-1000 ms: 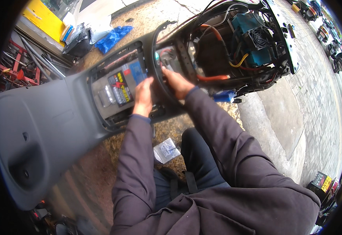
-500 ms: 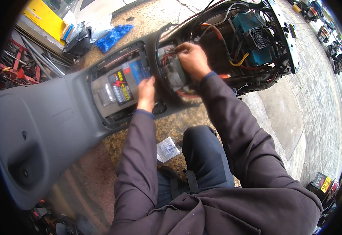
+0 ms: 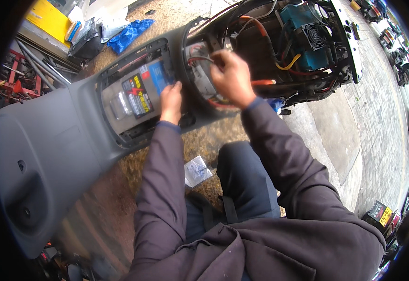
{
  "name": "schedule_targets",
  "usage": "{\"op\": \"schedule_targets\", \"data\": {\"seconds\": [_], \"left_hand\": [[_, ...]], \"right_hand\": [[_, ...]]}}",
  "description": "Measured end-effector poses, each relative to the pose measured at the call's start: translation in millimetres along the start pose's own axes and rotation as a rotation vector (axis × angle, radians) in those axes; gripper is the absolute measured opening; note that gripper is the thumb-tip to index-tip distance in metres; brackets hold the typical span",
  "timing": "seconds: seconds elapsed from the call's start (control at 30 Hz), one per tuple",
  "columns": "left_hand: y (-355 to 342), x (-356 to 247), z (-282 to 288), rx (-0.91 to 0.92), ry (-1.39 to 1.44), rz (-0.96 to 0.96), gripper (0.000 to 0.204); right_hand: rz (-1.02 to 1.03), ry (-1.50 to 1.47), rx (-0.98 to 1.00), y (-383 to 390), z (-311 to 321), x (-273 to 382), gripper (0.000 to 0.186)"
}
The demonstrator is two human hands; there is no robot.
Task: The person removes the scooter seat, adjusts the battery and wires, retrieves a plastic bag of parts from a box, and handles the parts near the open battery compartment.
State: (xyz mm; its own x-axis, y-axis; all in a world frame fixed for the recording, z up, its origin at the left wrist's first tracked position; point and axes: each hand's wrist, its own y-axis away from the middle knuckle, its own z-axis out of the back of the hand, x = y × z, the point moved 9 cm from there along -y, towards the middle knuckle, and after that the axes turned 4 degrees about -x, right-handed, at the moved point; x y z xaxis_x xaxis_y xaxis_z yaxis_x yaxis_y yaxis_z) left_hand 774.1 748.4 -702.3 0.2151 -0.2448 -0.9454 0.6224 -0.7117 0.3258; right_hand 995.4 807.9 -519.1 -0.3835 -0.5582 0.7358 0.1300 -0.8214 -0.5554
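My right hand (image 3: 234,80) is closed, somewhat blurred, over the middle opening of the grey scooter body. A thin dark reddish cable (image 3: 198,58) runs into its fingertips, above a grey case (image 3: 201,79) in that opening. My left hand (image 3: 171,103) is closed too, at the end of the battery pack (image 3: 116,122) with the blue patch and the black-and-yellow label. What its fingers hold, if anything, is hidden. The battery pack lies in the framed opening of the grey plastic body panel (image 3: 59,126).
At the body's far right end sits a teal box with a fan (image 3: 307,40), among orange and yellow cables. A small clear packet (image 3: 197,171) lies on the ground by my knee. Blue plastic (image 3: 130,35) and red metal parts (image 3: 24,86) are at the left. Parked scooters line the right edge.
The scooter body appears shifted slightly left and up in the picture. My right hand has moved down and a little right relative to the body. Both hands stay closed.
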Motion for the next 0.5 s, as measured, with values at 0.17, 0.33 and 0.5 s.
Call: {"op": "schedule_targets", "data": {"seconds": [0.17,0.33,0.5], "left_hand": [[-3.2,-4.6,0.9,-0.039,-0.102,-0.084,0.037],[4.6,-12.0,-1.4,-0.051,-0.148,-0.138,0.040],[14.0,-15.8,1.7,-0.091,-0.166,-0.143,0.036]], "right_hand": [[-0.041,0.091,0.199,47.9,-11.8,6.7,0.012],[-0.014,0.031,0.170,50.6,-22.5,13.2,0.031],[-0.428,-0.210,0.246,42.7,-53.7,-25.8,0.043]]}}
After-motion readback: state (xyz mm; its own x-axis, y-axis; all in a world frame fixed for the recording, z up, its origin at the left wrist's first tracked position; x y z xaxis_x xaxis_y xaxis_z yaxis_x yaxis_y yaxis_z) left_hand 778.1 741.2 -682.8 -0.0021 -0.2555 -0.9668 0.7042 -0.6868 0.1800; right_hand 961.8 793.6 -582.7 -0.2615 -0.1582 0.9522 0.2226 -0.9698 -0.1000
